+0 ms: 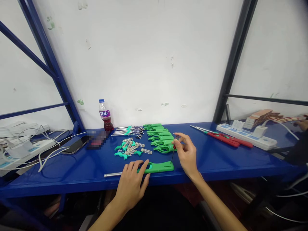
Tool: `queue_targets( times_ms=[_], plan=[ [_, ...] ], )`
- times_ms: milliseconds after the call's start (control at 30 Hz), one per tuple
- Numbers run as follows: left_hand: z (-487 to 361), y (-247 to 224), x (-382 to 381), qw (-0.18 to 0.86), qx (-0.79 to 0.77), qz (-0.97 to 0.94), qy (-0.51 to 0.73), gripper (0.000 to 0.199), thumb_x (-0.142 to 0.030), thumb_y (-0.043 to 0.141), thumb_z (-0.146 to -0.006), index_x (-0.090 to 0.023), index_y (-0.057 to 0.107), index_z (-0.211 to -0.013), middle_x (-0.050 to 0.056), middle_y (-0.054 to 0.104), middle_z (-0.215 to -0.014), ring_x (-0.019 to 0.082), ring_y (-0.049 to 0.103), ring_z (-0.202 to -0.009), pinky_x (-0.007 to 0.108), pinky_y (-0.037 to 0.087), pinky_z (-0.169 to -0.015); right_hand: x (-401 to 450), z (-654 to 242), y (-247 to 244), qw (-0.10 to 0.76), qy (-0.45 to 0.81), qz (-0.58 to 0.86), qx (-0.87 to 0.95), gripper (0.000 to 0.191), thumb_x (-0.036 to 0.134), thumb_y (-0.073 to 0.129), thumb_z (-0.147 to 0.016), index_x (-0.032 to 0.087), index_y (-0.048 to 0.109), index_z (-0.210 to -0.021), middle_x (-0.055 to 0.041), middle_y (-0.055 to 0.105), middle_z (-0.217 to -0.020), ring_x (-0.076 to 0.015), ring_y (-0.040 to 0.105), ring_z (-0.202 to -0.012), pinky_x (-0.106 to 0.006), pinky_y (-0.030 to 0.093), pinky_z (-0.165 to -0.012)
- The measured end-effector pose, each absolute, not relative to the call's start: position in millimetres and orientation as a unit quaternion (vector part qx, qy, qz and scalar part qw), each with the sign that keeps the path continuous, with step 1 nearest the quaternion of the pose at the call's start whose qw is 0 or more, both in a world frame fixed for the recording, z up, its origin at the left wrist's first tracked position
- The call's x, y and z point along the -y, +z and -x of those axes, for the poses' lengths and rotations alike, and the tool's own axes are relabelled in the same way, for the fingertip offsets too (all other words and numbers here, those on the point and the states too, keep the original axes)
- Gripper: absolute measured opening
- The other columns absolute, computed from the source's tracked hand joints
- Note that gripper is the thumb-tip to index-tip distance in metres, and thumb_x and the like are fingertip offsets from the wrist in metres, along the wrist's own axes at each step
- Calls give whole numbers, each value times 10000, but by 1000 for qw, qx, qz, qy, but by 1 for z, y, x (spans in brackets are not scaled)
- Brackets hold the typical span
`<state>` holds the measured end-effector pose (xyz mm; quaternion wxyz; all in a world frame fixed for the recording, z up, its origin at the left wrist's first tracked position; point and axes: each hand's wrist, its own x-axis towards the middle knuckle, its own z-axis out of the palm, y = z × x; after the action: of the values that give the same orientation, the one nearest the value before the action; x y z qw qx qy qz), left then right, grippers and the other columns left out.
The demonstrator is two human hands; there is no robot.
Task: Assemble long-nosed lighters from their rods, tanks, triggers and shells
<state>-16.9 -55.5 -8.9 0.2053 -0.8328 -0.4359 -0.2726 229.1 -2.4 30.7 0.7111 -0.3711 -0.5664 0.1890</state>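
The left hand (132, 178) is clamped over a long green plastic lighter with a silver metal tube (162, 167), which lies along the near edge of the blue tabletop (91, 166). Apart from it, the right hand (187, 155) pinches a thin, red-handled screwdriver (172, 155) upright, its tip at the lighter's right end. Green plastic lighter shells (161, 138) lie stacked in a row behind, beside small turquoise plastic triggers (121, 155).

Hands (131, 179) were bare, as were the slender forearms (215, 200); clothing (163, 208) between them looked black, details lost in shadow.
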Motion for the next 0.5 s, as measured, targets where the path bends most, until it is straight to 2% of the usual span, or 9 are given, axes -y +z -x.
queue_targets(
  times_ms=[100, 300, 400, 500],
  plan=[
    [17, -10, 56, 207, 437, 832, -273, 409, -286, 489, -1076, -193, 572, -1465, 125, 684, -1245, 291, 613, -1066, 433, 480, -868, 2, -230, 30, 706, 192, 369, 573, 328, 501, 653, -1004, 253, 698, -1214, -4, 636, -841, -192, 709, -795, -272, 544, -637],
    [17, -10, 56, 211, 436, 831, -274, 415, -280, 492, -1072, -192, 571, -1469, 123, 690, -1247, 292, 614, -1065, 434, 478, -866, 6, -230, 31, 687, 188, 376, 593, 357, 463, 564, -1064, 276, 636, -1359, -21, 727, -881, -176, 660, -727, -278, 502, -607],
    [17, -9, 56, 212, 435, 830, -277, 414, -281, 490, -1071, -195, 576, -1466, 122, 691, -1248, 289, 617, -1063, 430, 477, -869, 7, -229, 30, 686, 183, 376, 596, 340, 457, 546, -1071, 278, 634, -1345, -26, 727, -893, -195, 673, -780, -291, 510, -626],
    [17, -9, 56, 212, 433, 830, -280, 419, -281, 495, -1069, -198, 574, -1472, 119, 691, -1243, 288, 620, -1068, 426, 479, -875, 8, -229, 29, 683, 179, 374, 601, 321, 448, 556, -1064, 279, 643, -1323, -22, 713, -892, -188, 664, -750, -288, 502, -611]
  ],
)
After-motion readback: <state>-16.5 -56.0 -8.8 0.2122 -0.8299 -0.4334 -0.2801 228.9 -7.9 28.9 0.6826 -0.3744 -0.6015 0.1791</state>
